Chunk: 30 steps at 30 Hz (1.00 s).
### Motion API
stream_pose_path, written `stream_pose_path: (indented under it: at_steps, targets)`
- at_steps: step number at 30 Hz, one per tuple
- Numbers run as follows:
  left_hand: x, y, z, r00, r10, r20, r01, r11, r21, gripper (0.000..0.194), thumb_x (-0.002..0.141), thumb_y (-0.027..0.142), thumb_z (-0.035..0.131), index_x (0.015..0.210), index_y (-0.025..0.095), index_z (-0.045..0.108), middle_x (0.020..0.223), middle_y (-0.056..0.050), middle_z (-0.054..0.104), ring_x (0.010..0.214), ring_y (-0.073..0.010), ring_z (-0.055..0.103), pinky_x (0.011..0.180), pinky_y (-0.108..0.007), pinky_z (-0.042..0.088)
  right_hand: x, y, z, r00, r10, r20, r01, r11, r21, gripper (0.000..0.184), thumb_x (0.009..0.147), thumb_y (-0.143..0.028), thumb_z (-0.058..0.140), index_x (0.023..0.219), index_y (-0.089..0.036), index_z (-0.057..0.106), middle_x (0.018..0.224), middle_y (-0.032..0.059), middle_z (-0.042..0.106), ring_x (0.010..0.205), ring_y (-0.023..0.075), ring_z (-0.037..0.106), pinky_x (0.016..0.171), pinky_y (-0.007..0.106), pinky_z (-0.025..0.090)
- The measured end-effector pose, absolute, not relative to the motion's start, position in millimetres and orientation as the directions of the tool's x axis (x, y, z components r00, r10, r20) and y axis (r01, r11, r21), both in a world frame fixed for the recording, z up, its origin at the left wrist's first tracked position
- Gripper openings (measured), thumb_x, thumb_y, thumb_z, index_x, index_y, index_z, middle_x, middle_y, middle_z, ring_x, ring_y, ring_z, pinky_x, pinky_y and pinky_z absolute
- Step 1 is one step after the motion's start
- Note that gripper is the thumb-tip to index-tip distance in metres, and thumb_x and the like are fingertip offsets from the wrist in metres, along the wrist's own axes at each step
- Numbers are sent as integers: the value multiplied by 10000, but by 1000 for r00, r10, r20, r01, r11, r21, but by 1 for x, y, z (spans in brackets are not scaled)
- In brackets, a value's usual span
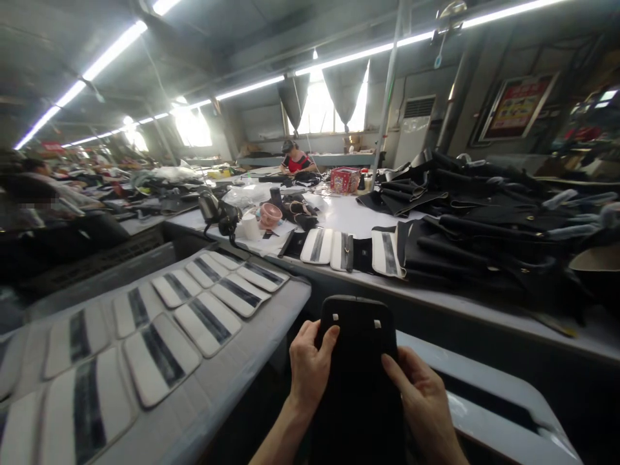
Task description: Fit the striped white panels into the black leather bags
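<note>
Between my two hands I hold a long black panel (361, 374) with rounded top corners and two small white marks near its upper end. My left hand (312, 358) grips its left edge, thumb on the face and fingers behind. On the opposite edge, my right hand (419, 384) pinches it the same way, a little lower. The panel's lower end runs out of view. To the left, several white rounded panels with a dark middle stripe (208, 323) lie in rows on a covered table (242, 361).
Ahead stands a long worktable (343, 216) bearing more striped panels (317, 245), a pink bowl (270, 216), a white roll (249, 227) and a red patterned box (345, 180). Black material (465, 252) is heaped on the right. A person in red (296, 161) sits beyond.
</note>
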State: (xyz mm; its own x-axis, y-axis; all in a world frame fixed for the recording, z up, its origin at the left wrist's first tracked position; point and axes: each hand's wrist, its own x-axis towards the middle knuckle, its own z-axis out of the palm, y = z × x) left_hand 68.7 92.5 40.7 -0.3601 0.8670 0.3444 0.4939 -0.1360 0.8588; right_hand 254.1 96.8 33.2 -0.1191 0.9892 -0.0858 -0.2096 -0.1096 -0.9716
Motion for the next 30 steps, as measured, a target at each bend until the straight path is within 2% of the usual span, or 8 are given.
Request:
stream_pose_path:
  at_steps: [5, 10, 16, 20, 22, 24, 27, 30]
  targets:
    - [79, 96, 38, -336, 862, 379, 471, -195, 860, 382, 976, 369, 501, 648, 183, 556, 685, 2, 534, 641, -131, 488, 618, -259, 352, 262, 95, 30, -38, 992, -122, -220, -128, -967, 356, 734, -483, 780, 936, -200, 702, 869, 53, 719, 737, 223, 649, 634, 285, 533]
    - [89, 97, 37, -372, 844, 386, 405, -226, 886, 436, 971, 346, 499, 568, 187, 458, 628, 14, 477, 609, -120, 444, 596, -264, 327, 270, 98, 32, -14, 992, -122, -224, -122, -967, 357, 723, -480, 794, 922, -201, 692, 880, 44, 720, 761, 212, 649, 670, 271, 528]
    - [93, 94, 29, -348, 852, 391, 388, -249, 887, 448, 985, 331, 471, 567, 190, 395, 616, 22, 422, 586, -111, 395, 579, -266, 306, 278, 90, 33, -8, 991, -134, -158, -134, -978, 395, 775, -533, 735, 973, -200, 653, 895, 46, 709, 741, 210, 643, 626, 274, 509]
    - [98, 89, 24, -298, 860, 415, 413, -276, 868, 438, 988, 302, 462, 570, 189, 400, 613, 20, 424, 571, -108, 398, 572, -269, 303, 284, 105, 36, 58, 998, 18, 108, 12, -994, 484, 845, -551, 646, 1185, -210, 595, 1057, 76, 689, 907, 245, 651, 756, 320, 517]
    - [100, 87, 24, -268, 859, 435, 440, -293, 849, 426, 990, 281, 456, 576, 187, 422, 616, 16, 446, 570, -108, 412, 576, -269, 309, 286, 117, 41, 68, 987, 145, 262, 122, -957, 575, 858, -534, 630, 1334, -229, 520, 1183, 89, 650, 1079, 272, 607, 874, 359, 492]
    - [101, 85, 24, -246, 861, 445, 451, -305, 839, 415, 994, 271, 451, 589, 184, 443, 628, 12, 465, 578, -109, 428, 584, -267, 318, 288, 128, 47, 10, 969, 246, 399, 222, -890, 576, 876, -511, 606, 1381, -254, 501, 1270, 85, 609, 1187, 278, 546, 955, 385, 447]
    - [99, 84, 23, -235, 869, 436, 437, -307, 846, 407, 1002, 283, 448, 610, 179, 474, 650, 9, 480, 598, -111, 449, 599, -261, 342, 290, 136, 53, -107, 942, 317, 478, 328, -814, 439, 900, -471, 587, 1295, -279, 585, 1250, 59, 612, 1148, 251, 556, 957, 375, 433]
    - [97, 84, 21, -201, 889, 410, 395, -309, 865, 339, 1010, 303, 437, 748, 173, 608, 733, -5, 535, 670, -125, 508, 652, -257, 398, 291, 140, 52, -125, 939, 319, 416, 342, -842, 388, 886, -439, 625, 1243, -285, 610, 1147, 44, 640, 1031, 226, 596, 907, 360, 462]
